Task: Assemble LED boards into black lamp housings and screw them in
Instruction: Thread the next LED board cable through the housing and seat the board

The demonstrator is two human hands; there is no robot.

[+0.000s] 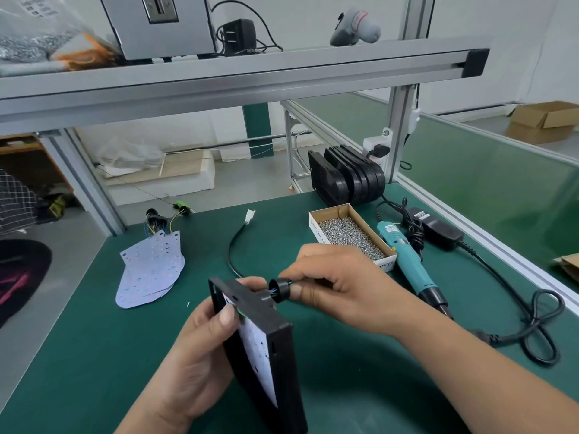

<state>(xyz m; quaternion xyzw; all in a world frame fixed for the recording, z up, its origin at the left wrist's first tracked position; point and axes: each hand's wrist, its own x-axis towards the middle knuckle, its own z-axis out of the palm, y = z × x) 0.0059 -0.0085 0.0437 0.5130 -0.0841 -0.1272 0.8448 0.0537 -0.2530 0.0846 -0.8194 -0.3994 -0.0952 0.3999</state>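
My left hand (200,349) grips a black lamp housing (275,339) tilted on edge above the green table, thumb pressed on its open face. A white LED board (257,349) lies inside it. My right hand (332,283) pinches a black round cable grommet (281,289) at the housing's upper side wall; thin coloured wires run from it into the housing. A black cable (232,249) with a white plug (250,214) trails away behind the housing.
A stack of white LED boards (150,270) with wire bundles lies at the left. A cardboard box of screws (351,236), a teal electric screwdriver (407,261) with its black power cord and adapter, and several upright black housings (347,180) sit at the right.
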